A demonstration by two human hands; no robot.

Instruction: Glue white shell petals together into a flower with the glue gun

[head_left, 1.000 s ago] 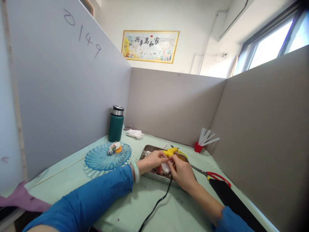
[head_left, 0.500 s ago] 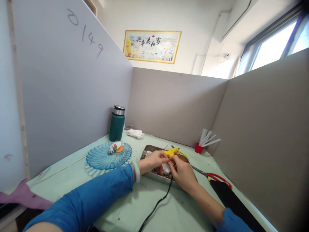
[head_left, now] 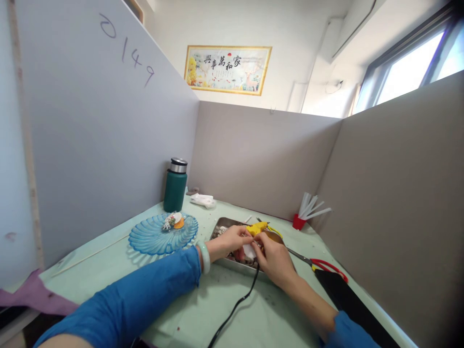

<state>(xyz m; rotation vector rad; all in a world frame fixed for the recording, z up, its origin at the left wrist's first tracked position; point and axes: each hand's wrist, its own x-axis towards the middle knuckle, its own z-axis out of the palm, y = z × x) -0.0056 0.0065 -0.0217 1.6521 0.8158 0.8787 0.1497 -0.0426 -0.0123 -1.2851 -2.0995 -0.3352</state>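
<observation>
Over a metal tray (head_left: 227, 264) filled with small mixed pieces, my two hands meet fingertip to fingertip. My left hand (head_left: 234, 240), with a pale green bangle (head_left: 204, 257) on its wrist, pinches at something tiny. From the other side my right hand (head_left: 272, 251) pinches at the same spot, and what is between the fingers is too small to name. Just behind the fingers lies a yellow glue gun (head_left: 256, 228) on the tray. Something white (head_left: 249, 251) shows below the fingertips. A black cord (head_left: 237, 304) runs from the tray toward me.
A blue scalloped plate (head_left: 152, 237) with small ornaments stands left, before a green bottle (head_left: 175, 188). Right are a red cup (head_left: 299, 223) of translucent sticks, red-handled scissors (head_left: 329, 267) and a black strip (head_left: 348, 299). Partition walls (head_left: 264, 150) enclose the table.
</observation>
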